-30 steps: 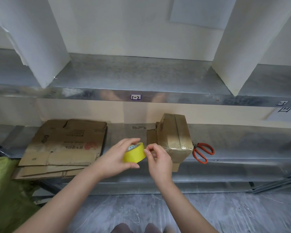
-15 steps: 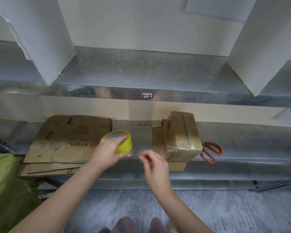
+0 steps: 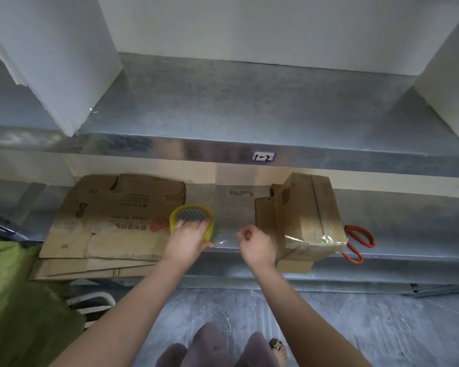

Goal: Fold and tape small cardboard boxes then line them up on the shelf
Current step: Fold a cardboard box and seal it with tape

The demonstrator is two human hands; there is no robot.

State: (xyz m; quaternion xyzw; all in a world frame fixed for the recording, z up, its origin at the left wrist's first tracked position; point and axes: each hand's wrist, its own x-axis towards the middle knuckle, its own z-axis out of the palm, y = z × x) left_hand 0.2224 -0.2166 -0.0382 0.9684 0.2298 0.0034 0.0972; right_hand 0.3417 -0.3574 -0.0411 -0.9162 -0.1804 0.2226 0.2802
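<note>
My left hand [image 3: 187, 241] grips a yellow roll of clear tape [image 3: 192, 221] above the lower shelf's front edge. My right hand [image 3: 257, 245] pinches the free end of the tape, and a clear strip [image 3: 223, 238] stretches between roll and fingers. Just right of my right hand stands a taped small cardboard box [image 3: 309, 218] on the lower shelf [image 3: 408, 234], resting partly on another cardboard piece. A stack of flattened cardboard boxes [image 3: 112, 221] lies on the left of that shelf.
Red-handled scissors [image 3: 359, 242] lie right of the taped box. The upper metal shelf [image 3: 236, 109] carries a label and white dividers at left and right. Green fabric [image 3: 16, 300] sits at lower left. My feet show on the grey floor [image 3: 382, 327].
My hands have drawn apart: the left has carried the roll leftward, away from the box, pulling out a strip of tape that the right keeps pinched.
</note>
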